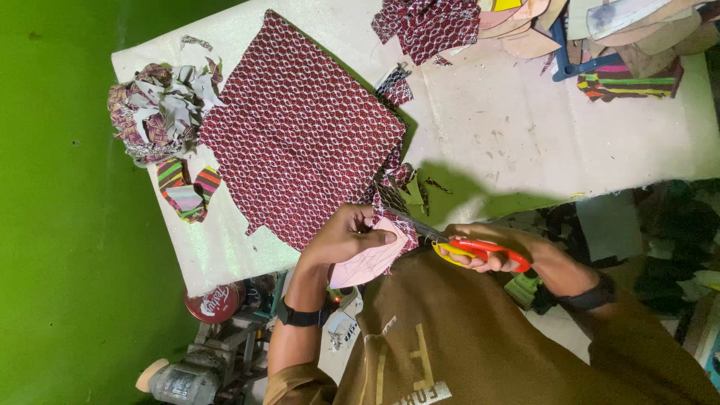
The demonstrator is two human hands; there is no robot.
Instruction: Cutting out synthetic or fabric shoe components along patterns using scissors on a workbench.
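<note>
As the person stood at the table, the stock read as follows.

Left hand (346, 234): fingers curled shut, pinching a pink pattern piece (369, 259) against the edge of the patterned cloth.
Right hand (487, 251): fingers closed through the loops of the red and yellow scissors (459, 244); blades narrowly parted at the cloth beside the pink piece.
Patterned cloth (300, 135): dark red with a small white print, spread flat on the white table (525, 127), its near corner at the hands.
Cut pieces: small red trimmings (397, 176) lay just beside the cloth's near edge; a further stack of the same cloth (427, 26) sat at the far end.
Scrap heap (161, 109): grey and printed offcuts piled at one corner of the table, striped scraps (187, 191) just beside it.
Containers: a round red tin (216, 301) below the table edge; contents not visible.
Far edge: beige shaped pieces (525, 30) and a striped fabric (626, 82), partly cut off by the frame.
Hard to make out: a machine (187, 379) under the table and dark clutter (675, 240) past the right arm.
</note>
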